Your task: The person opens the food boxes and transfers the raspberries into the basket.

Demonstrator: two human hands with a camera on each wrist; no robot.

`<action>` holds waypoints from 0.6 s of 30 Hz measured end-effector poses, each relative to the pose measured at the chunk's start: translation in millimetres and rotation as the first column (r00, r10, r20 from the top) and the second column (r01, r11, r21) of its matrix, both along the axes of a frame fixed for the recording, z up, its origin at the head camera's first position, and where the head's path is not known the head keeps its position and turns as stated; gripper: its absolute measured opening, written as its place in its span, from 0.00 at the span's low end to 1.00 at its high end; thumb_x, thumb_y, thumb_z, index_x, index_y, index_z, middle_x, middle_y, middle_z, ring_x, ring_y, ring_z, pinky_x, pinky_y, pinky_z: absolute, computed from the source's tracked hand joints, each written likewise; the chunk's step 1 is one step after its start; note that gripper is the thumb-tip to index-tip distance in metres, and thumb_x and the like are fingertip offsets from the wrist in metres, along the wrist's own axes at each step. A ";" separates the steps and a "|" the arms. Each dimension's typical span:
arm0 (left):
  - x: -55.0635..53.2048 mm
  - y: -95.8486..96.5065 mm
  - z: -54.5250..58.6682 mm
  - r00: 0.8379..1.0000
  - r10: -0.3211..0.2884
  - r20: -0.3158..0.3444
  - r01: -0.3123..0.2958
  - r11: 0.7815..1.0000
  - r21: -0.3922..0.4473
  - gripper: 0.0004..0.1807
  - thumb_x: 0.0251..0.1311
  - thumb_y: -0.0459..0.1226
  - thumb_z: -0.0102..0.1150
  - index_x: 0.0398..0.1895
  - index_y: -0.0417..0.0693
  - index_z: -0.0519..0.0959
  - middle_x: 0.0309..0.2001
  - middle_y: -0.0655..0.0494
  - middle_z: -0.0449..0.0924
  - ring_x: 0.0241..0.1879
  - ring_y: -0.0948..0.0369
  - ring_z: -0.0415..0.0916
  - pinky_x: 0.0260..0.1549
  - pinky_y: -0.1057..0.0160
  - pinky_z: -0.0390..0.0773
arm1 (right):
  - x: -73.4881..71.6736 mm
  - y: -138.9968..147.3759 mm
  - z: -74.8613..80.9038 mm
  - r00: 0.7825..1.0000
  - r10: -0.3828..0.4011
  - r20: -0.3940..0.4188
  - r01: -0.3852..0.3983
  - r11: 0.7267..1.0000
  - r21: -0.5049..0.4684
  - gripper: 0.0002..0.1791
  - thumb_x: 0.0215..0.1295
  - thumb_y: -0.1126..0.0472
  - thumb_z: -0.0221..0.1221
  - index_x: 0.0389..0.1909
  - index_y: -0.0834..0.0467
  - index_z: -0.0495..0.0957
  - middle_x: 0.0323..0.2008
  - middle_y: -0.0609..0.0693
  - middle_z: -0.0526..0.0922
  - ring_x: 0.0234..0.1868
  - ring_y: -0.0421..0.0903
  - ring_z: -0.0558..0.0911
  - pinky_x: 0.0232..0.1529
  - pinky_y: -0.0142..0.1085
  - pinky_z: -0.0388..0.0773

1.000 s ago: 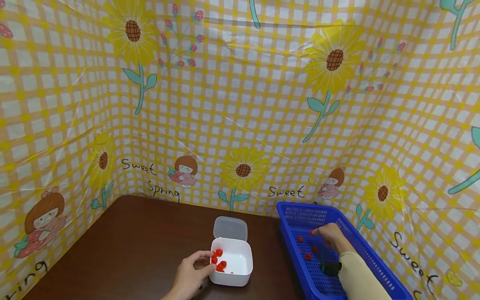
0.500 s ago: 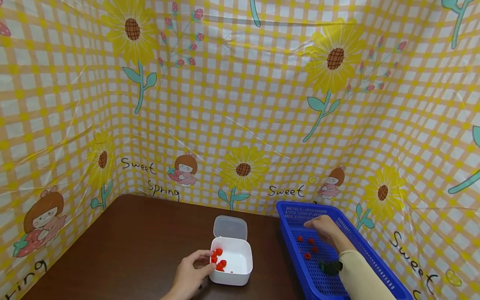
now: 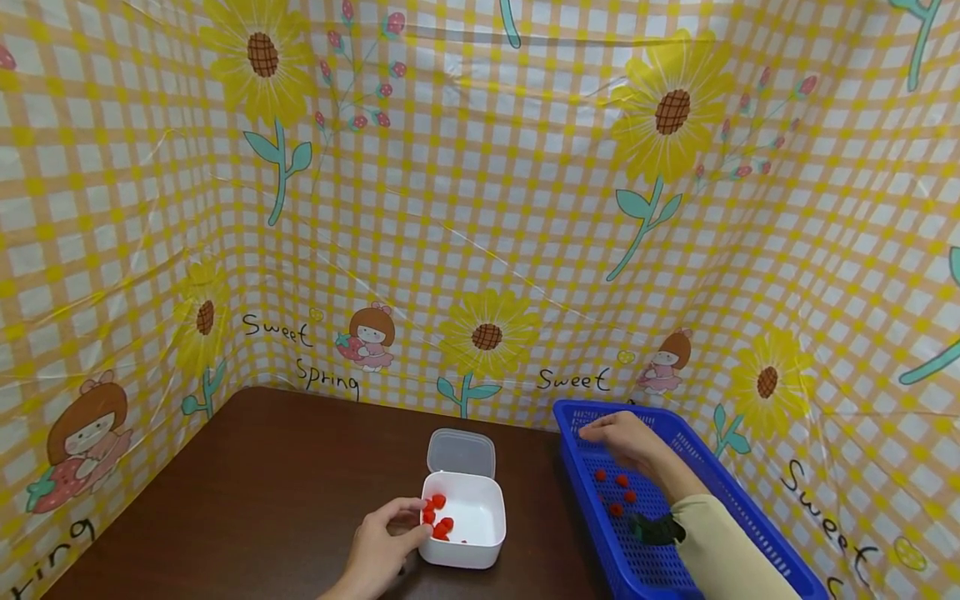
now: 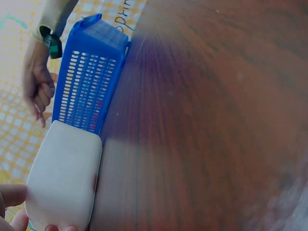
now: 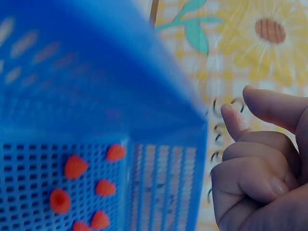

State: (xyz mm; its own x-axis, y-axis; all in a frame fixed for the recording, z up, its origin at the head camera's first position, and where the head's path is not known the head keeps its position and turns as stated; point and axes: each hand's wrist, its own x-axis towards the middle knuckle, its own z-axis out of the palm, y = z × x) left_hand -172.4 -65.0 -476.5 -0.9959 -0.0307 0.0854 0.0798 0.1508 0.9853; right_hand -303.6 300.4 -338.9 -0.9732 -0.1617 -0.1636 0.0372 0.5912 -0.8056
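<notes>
Left hand (image 3: 380, 537): thumb and fingers bear on the left side of the white box (image 3: 462, 556), apparently gripping it. Right hand (image 3: 633, 440): above the far part of the blue basket (image 3: 576, 464); thumb and forefinger extend with tips apart, the other fingers folded, nothing seen between the tips. Red berries are in two places — a few (image 3: 438, 501) along the box's left side, several more (image 5: 74, 166) scattered on the basket floor.

Method: the left-hand hold appears sound; it should be light but firm, since the box would probably slide on the table (image 3: 300, 483) if nudged. The right thumb and forefinger suit a single-berry pinch — gentle pressure is advised, as the berries look small and liable to roll. The fingers should clear the basket rim fully, and the dark wrist device (image 3: 656, 529) should not drag on it.
</notes>
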 end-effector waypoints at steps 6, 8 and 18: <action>1.0 -0.4 1.5 1.000 -0.012 0.003 0.012 1.000 0.014 0.19 0.56 0.37 0.72 0.50 0.43 0.82 0.40 0.49 0.83 0.28 0.58 0.78 0.17 0.64 0.75 | 7.7 -23.9 8.7 0.996 0.081 0.025 -0.080 0.996 -0.031 0.21 0.71 0.59 0.60 0.56 0.69 0.79 0.11 0.38 0.54 0.12 0.35 0.50 0.14 0.29 0.53; 1.0 -0.5 1.5 1.000 -0.014 0.003 0.014 1.000 0.014 0.19 0.56 0.37 0.72 0.50 0.43 0.82 0.40 0.49 0.83 0.28 0.57 0.78 0.17 0.64 0.75 | 10.3 -32.2 10.1 0.993 0.110 0.031 -0.109 0.993 -0.034 0.19 0.71 0.59 0.60 0.55 0.68 0.80 0.11 0.39 0.54 0.12 0.35 0.49 0.14 0.29 0.53; 0.6 0.0 0.6 1.000 -0.005 0.017 0.005 1.000 0.008 0.18 0.56 0.39 0.73 0.49 0.45 0.83 0.40 0.50 0.83 0.29 0.60 0.78 0.19 0.63 0.76 | 20.7 -72.2 4.0 0.969 0.231 0.090 -0.225 0.972 -0.074 0.20 0.69 0.60 0.61 0.55 0.70 0.79 0.11 0.39 0.54 0.13 0.36 0.47 0.15 0.29 0.50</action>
